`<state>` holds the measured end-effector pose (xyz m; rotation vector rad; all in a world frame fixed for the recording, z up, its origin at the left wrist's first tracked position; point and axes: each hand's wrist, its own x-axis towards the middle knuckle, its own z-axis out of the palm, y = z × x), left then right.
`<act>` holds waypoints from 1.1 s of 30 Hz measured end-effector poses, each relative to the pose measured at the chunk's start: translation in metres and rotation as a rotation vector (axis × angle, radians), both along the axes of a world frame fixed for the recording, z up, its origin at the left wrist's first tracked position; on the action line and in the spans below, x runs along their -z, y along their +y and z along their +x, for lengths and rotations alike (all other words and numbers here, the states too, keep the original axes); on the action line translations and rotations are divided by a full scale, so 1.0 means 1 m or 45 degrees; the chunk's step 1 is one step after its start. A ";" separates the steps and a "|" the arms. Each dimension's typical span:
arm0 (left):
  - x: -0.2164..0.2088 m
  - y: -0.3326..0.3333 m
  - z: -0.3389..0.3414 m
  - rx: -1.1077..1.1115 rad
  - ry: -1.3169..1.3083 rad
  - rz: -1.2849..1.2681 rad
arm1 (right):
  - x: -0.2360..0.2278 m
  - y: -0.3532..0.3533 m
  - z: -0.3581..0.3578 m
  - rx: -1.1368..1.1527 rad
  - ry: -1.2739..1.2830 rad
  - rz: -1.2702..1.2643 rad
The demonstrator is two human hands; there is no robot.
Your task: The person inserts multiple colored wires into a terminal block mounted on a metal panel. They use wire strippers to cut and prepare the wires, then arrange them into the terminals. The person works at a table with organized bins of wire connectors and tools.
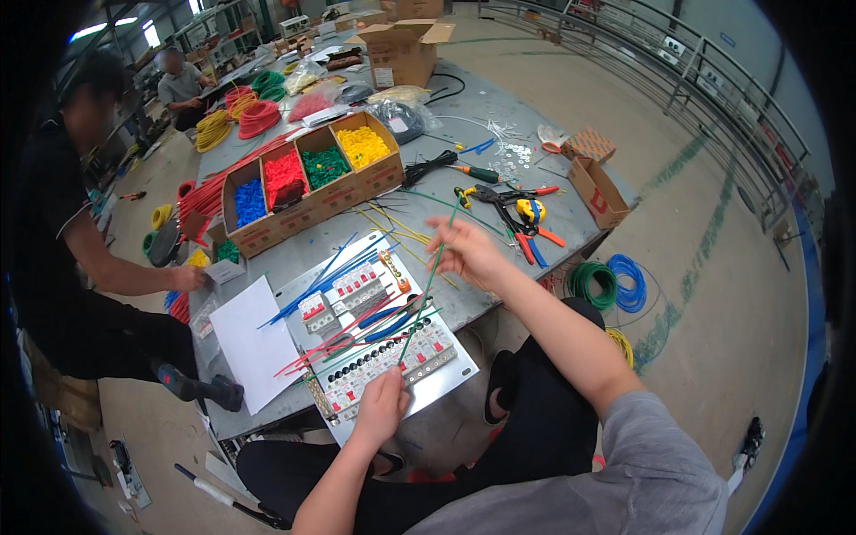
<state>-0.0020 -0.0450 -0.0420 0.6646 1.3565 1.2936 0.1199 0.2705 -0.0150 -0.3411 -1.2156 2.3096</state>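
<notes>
A thin green wire (419, 323) stretches slantwise over a metal panel (459, 367) fitted with circuit breakers. My left hand (382, 408) is closed on its lower end, above the panel's near edge. Higher up and to the right, my right hand (465, 253) has the wire's upper part between loosely bent, slightly blurred fingers. Blue-handled pliers (385, 332) lie across the panel between the breaker rows. Red wires (314, 349) and blue wires (332, 283) rest on the panel too, beside a small breaker block (316, 312) and a larger one (358, 283).
Behind the panel stands a divided cardboard box (308, 209) of blue, red, green and yellow caps. Cutters (528, 239), a yellow tape measure (531, 211) and a screwdriver (477, 172) lie at right. White paper (254, 343) lies left, where a co-worker (98, 259) reaches in. Wire coils (592, 285) are on the floor.
</notes>
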 end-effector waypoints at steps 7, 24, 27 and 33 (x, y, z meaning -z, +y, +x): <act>0.004 0.004 -0.002 -0.062 -0.199 0.030 | 0.017 -0.065 -0.019 -0.237 -0.084 0.121; 0.012 0.003 -0.004 -0.145 -0.126 0.017 | 0.022 -0.073 -0.027 -0.206 -0.128 0.130; 0.006 0.001 -0.004 -0.114 -0.136 -0.044 | 0.025 -0.077 -0.025 -0.161 -0.156 0.189; 0.005 0.004 -0.003 -0.139 -0.171 -0.047 | 0.028 -0.079 -0.026 -0.106 -0.104 0.242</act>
